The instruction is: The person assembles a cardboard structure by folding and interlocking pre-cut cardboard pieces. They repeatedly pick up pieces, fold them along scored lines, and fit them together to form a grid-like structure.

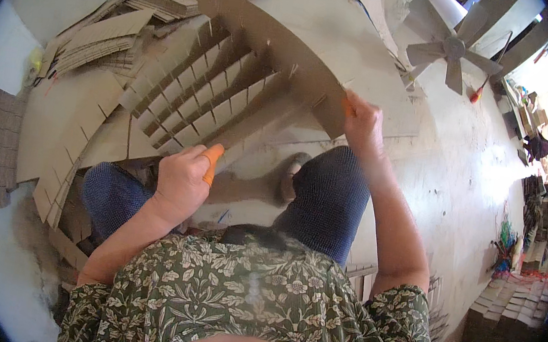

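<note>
A partition grid of slotted cardboard strips (194, 98), with rows of square cells, stands in front of me above my knees. My left hand (185, 178) is closed at its near edge, an orange finger cover on the thumb side. In my right hand (364, 124) is the right end of a long curved cardboard strip (287, 54), which reaches over the grid to the far left. Orange also shows on this hand's fingers. The strip's lower edge meets the far side of the grid, where motion blurs the detail. My left fingertips are hidden.
Flat cardboard sheets (102, 43) lie stacked at the far left, with slotted sheets (61, 140) nearer. A grey fan (455, 48) stands at the far right. Cardboard bundles (516, 300) are piled at the right, near colored strands (504, 244). My knees flank the work.
</note>
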Motion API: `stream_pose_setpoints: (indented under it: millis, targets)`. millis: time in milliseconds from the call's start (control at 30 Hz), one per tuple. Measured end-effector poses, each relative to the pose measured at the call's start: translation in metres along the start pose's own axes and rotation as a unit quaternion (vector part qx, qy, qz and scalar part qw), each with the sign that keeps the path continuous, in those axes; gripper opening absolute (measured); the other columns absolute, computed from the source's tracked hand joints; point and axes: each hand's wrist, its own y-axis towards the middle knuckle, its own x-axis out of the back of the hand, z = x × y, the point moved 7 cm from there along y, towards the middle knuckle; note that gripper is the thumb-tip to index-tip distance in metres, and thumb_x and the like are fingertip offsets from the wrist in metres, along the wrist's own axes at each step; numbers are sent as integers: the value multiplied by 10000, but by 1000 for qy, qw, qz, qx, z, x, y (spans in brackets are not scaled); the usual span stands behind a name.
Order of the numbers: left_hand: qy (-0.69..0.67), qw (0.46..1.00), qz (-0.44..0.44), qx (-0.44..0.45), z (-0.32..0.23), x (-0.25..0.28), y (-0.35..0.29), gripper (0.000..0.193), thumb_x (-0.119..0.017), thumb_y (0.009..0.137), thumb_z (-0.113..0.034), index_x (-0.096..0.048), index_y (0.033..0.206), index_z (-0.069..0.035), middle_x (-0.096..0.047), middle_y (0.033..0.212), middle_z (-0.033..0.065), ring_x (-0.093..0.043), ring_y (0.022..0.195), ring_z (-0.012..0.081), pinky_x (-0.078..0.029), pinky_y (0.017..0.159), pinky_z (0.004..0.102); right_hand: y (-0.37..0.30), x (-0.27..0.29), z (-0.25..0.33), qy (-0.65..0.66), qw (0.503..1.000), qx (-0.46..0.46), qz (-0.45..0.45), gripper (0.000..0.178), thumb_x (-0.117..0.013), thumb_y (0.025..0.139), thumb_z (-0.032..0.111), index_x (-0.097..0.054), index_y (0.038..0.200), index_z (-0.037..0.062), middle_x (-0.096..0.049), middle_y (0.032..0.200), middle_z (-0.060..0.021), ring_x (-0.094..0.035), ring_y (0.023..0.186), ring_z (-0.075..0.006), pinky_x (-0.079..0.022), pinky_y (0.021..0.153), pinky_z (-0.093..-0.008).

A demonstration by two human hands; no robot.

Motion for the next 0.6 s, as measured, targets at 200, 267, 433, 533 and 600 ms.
stream_pose_setpoints:
  millis: [200,267,433,533,600]
  targets:
    - [-20,999,26,10,1,-4,0,231,-663,746,-69,-659,973,-30,-603,780,131,-610,695,306,-493,567,389,7,0,7,-47,997,-6,65,356,-601,844,57,-597,1198,92,-625,764,-235,-658,688,-310,-493,629,-338]
    - [-41,999,25,19,-3,5,3,234,-679,764,-103,-653,982,-24,-606,788,140,-608,692,314,-492,568,389,9,1,11,-68,993,-20,94,423,-597,836,44,-564,1252,112,-629,775,-231,-656,691,-316,-496,633,-345]
    - [-10,999,-34,-18,4,37,36,270,-703,796,-193,-644,996,-22,-607,793,143,-603,689,328,-484,583,389,4,3,5,-69,993,29,94,485,-577,822,5,-548,1285,146,-645,811,-207,-647,690,-324,-503,652,-360]
    - [26,999,-27,-18,19,37,67,255,-690,807,-213,-643,976,-28,-613,800,144,-611,708,325,-484,596,397,8,10,15,-54,990,86,96,502,-566,821,-14,-545,1294,151,-653,848,-206,-661,720,-317,-509,663,-360]
    - [27,1000,-7,-6,30,31,88,250,-678,818,-227,-640,967,-30,-617,800,144,-615,720,325,-485,606,406,5,9,11,-69,990,86,93,513,-558,815,-32,-544,1295,146,-654,875,-209,-669,740,-312,-512,665,-356]
